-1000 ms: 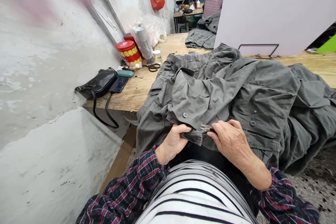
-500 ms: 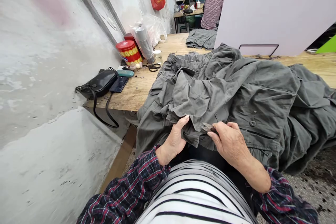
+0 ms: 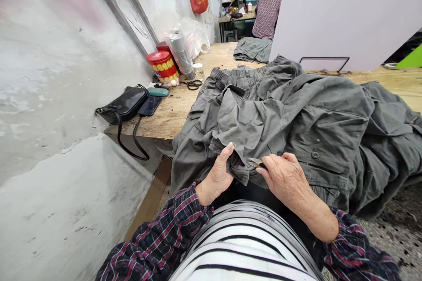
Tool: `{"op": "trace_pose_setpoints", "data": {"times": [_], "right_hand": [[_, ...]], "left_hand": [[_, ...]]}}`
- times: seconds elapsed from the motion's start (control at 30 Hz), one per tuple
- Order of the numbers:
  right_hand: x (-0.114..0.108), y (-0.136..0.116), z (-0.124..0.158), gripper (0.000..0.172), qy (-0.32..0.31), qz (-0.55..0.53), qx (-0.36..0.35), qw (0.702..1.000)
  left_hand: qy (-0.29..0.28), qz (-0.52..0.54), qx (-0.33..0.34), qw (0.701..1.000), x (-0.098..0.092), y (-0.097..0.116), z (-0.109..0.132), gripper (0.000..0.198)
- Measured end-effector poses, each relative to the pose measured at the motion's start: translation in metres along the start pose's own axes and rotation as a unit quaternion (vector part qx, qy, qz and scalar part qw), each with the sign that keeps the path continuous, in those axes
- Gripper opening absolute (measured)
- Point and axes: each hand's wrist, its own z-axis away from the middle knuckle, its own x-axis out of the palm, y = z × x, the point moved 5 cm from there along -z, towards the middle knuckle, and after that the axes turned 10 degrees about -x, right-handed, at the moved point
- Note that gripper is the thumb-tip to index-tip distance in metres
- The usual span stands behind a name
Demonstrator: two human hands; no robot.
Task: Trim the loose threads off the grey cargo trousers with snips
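Grey-green cargo trousers [image 3: 263, 118] with an elastic waistband lie bunched over the table edge, their lower folds hanging toward my lap. My left hand [image 3: 217, 175] grips a fold of this cloth, thumb on top and the other fingers hidden beneath. In my right hand [image 3: 286, 178] is a small pair of thread snips [image 3: 255, 162], the metal blades pointing left at the fold's edge. Whether the blades touch the cloth I cannot tell. A button [image 3: 315, 155] shows on a pocket flap to the right of my right hand.
On the wooden table [image 3: 168, 118] at left are a black handbag [image 3: 127, 103], a phone [image 3: 150, 106], black scissors [image 3: 192, 84] and a red tin [image 3: 161, 66]. A white board [image 3: 343, 13] stands behind the trousers. A person [image 3: 268, 9] sits farther back.
My right hand with the snips has shifted slightly left, toward the fold in my left hand. The left hand stays almost in place.
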Motion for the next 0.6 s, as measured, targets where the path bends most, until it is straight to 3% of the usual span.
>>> {"op": "trace_pose_setpoints", "data": {"times": [0.13, 0.3, 0.43, 0.6], "right_hand": [[0.008, 0.002, -0.002, 0.024, 0.021, -0.088, 0.024, 0.996], [0.018, 0.001, -0.001, 0.025, 0.044, -0.158, 0.056, 0.985], [0.019, -0.002, -0.002, 0.027, 0.061, -0.094, 0.04, 0.993], [0.015, -0.003, -0.006, 0.029, 0.055, -0.029, 0.009, 0.998]], "left_hand": [[-0.027, -0.016, 0.026, 0.999, 0.004, 0.003, 0.0, 0.025], [0.04, -0.078, 0.042, 0.995, -0.005, 0.005, -0.007, 0.011], [0.043, -0.095, 0.064, 0.993, -0.009, 0.006, -0.009, 0.02], [0.041, -0.068, 0.031, 0.996, -0.01, 0.005, -0.009, 0.024]]}}
